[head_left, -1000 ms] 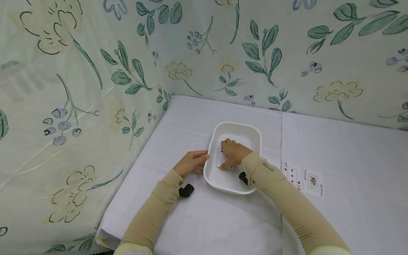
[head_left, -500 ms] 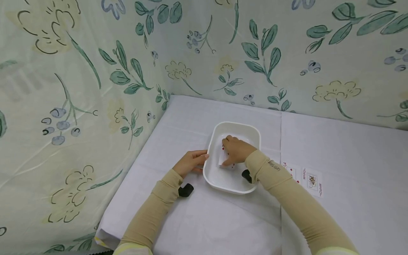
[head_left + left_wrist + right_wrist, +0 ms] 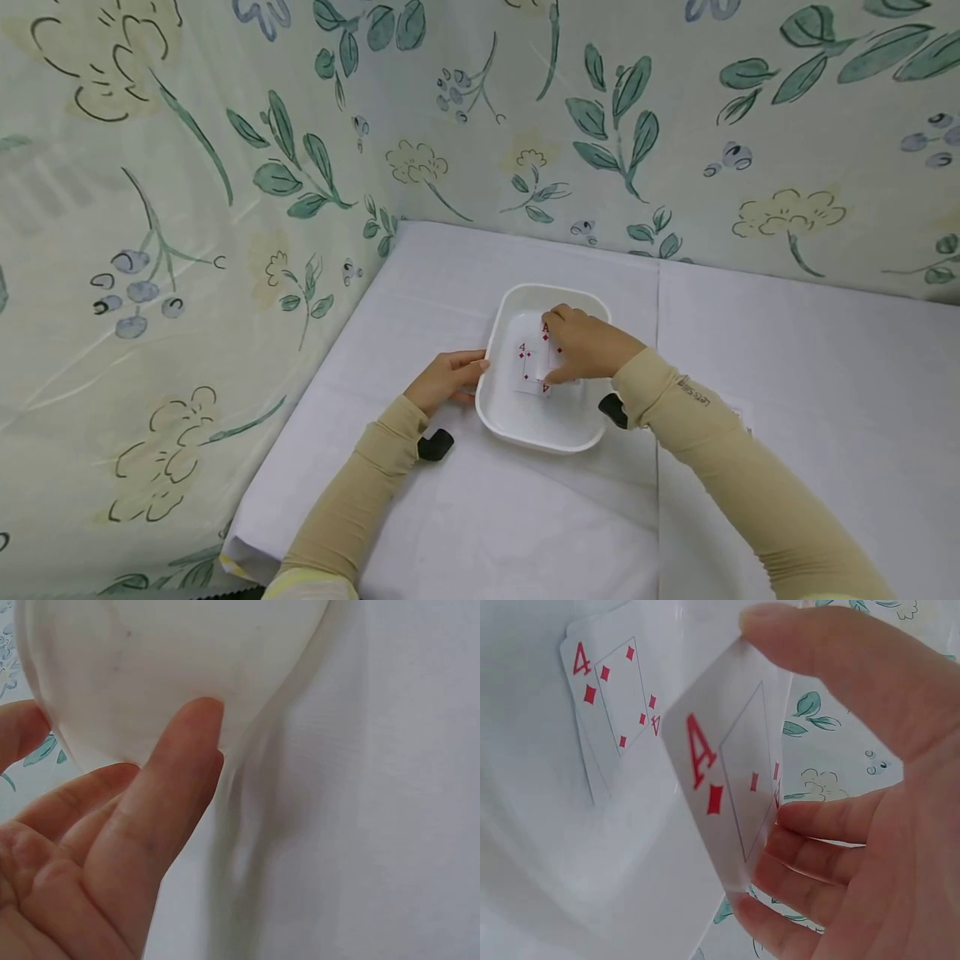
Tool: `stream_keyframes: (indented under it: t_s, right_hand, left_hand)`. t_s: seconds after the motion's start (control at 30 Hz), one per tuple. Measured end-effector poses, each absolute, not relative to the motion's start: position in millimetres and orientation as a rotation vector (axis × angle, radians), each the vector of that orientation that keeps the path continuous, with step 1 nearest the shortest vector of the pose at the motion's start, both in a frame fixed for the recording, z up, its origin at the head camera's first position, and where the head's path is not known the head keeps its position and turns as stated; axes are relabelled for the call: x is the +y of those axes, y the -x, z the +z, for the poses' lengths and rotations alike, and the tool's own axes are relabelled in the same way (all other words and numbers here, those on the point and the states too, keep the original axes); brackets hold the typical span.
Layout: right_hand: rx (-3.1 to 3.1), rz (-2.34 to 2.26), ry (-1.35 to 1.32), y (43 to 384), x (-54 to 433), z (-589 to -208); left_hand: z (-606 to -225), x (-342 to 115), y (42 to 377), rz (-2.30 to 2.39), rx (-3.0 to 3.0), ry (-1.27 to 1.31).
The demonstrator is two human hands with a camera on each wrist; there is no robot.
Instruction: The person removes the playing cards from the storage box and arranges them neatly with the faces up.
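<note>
My right hand (image 3: 592, 342) pinches an ace of diamonds (image 3: 727, 772) by its opposite short edges, thumb at one end and fingertips at the other. The card tilts over a white tray (image 3: 506, 429). Inside lies a four of diamonds (image 3: 531, 367), and the right wrist view shows the edge of another card beneath it. My left hand (image 3: 447, 382) holds the tray's left side, with the thumb at the rim and the other fingers against the outer wall (image 3: 142, 667).
A white cloth (image 3: 465, 533) covers the table, with a seam running right of the tray. Floral fabric (image 3: 285, 108) hangs behind and to the left. A card's corner (image 3: 741, 413) shows past my right sleeve, which hides the table under it.
My right hand has lifted the ace off the pile and moved right, uncovering the four. My right forearm now hides the cards on the table. My left hand stays at the rim.
</note>
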State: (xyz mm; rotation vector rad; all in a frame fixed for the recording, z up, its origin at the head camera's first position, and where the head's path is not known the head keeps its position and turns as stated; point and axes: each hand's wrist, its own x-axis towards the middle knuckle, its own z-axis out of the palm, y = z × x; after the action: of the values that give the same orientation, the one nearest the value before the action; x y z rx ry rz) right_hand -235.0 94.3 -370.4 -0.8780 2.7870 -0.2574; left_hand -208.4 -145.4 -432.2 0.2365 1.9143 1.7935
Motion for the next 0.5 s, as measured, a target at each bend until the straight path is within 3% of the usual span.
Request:
stream_keyframes:
  t_s: [0.5]
  right_hand:
    - [2.847, -0.231, 0.830, 217, 156, -369]
  left_hand:
    - [-432, -146, 209, 1.792, 1.914, -0.219]
